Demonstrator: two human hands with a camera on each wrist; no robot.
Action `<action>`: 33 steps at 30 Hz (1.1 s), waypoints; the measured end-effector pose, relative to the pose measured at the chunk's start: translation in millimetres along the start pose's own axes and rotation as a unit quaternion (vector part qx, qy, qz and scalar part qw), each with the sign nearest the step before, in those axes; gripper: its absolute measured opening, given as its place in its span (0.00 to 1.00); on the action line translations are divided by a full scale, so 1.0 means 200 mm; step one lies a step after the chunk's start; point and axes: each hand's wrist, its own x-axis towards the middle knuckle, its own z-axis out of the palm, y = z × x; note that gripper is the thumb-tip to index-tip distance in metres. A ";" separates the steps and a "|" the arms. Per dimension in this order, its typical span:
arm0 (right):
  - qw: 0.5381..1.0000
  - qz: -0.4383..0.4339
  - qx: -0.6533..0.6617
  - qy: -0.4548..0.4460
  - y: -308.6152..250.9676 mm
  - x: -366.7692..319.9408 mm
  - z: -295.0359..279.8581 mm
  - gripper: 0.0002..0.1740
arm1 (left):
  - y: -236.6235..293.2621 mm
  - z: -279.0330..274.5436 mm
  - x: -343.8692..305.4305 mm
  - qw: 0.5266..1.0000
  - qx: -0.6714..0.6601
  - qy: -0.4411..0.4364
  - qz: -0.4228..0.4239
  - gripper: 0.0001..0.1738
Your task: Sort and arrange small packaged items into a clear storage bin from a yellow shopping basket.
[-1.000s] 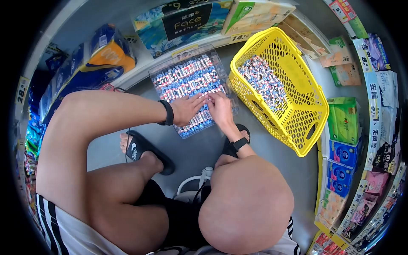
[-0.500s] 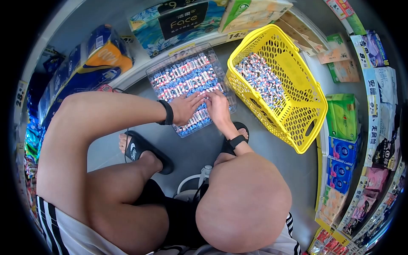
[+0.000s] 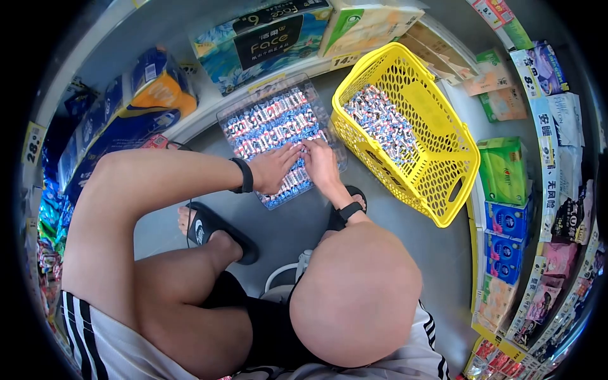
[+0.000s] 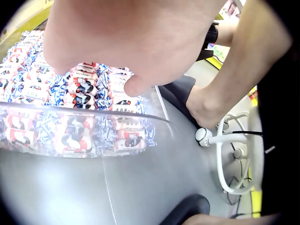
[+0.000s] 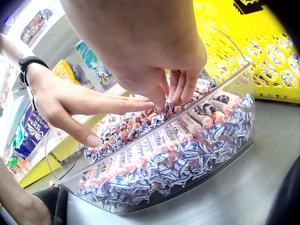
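Observation:
Rows of wrapped candies (image 3: 272, 113), white with red and blue twisted ends, fill a clear plastic box (image 4: 84, 110) on the floor. My left hand (image 3: 272, 170) lies palm down over the near rows, its fingers straight and resting on the candies. Right beside its fingertips, my right hand (image 3: 322, 164) reaches into the box from the right. In the right wrist view, its bent fingers (image 5: 177, 89) and thumb pinch down at a wrapped candy (image 5: 166, 110) in the row, which they partly hide.
A yellow basket (image 3: 446, 107) with loose candies (image 3: 380, 123) stands right of the box. Shelves with tissue packs (image 3: 269, 44) lie behind, and more packs (image 3: 503, 171) line the right. My sandaled feet (image 3: 221, 237) and a white stand (image 4: 229, 140) are close in front.
Both hands stay at nearly the same spot in the box, fingertips together on the candies. The head view has shifted slightly, moving the basket a little left in frame.

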 end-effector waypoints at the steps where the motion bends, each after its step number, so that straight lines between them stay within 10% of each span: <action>1: 1.000 -0.013 -0.003 0.001 0.01 0.00 0.00 0.19 | 0.00 0.01 -0.01 0.999 -0.023 0.023 0.009 0.56; 12: 0.999 -0.024 0.010 0.022 -0.07 -0.04 -0.23 0.14 | 0.12 -0.09 -0.05 0.989 -0.018 0.121 0.085 0.45; 17: 0.999 -0.016 0.030 -0.016 -0.11 -0.10 -0.44 0.12 | 0.23 -0.23 -0.01 0.952 -0.034 0.244 0.179 0.24; 33: 0.989 -0.077 -0.021 0.125 -0.20 -0.05 -1.19 0.09 | 0.51 -0.86 0.39 0.911 -0.201 0.248 0.262 0.07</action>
